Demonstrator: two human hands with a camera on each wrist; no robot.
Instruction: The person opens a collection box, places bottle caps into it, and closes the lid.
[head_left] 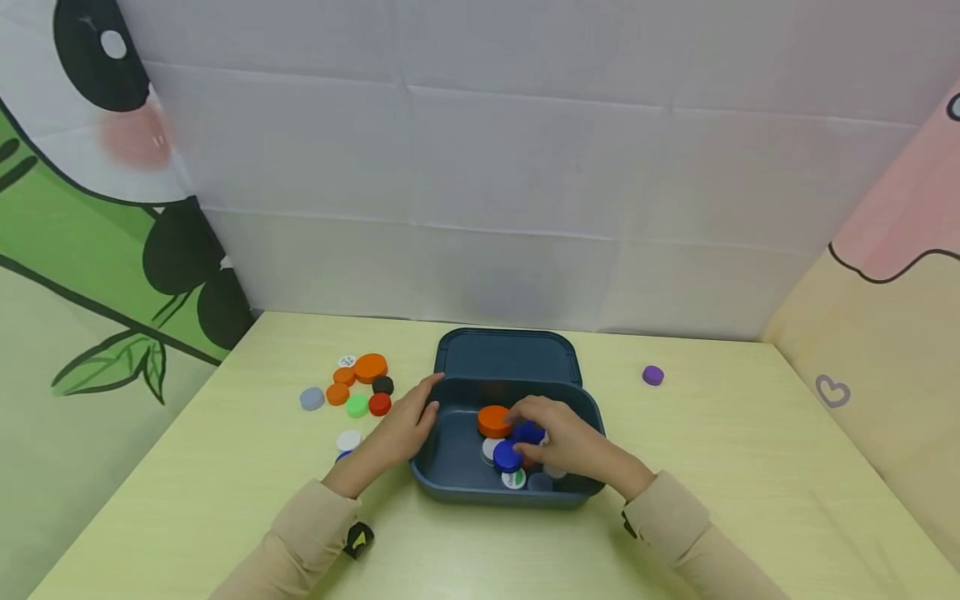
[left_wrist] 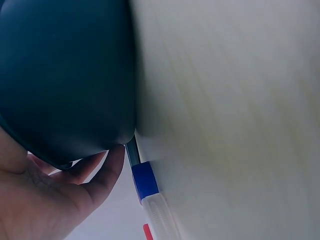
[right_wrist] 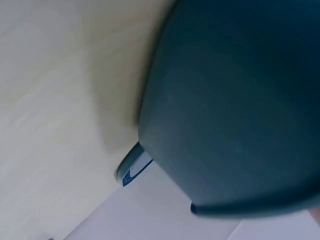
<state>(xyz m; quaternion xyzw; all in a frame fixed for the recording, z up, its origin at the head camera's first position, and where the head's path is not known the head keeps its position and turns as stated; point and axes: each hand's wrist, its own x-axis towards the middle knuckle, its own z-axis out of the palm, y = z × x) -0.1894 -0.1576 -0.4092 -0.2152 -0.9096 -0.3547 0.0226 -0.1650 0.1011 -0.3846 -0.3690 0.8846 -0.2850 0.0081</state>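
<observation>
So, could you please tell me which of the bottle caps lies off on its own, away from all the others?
The purple cap: it sits alone on the table to the right of the blue box, while the rest are clustered left of the box or inside it.

dark blue box (head_left: 457, 467), orange cap (head_left: 493, 419)

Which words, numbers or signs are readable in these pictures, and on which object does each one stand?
No text can be read.
White cap at the back of the loose group: dark print, too small to read.
White cap inside the dark blue box: green mark, blurred.
Black tag at the left sleeve: yellow sign, no legible letters.
</observation>
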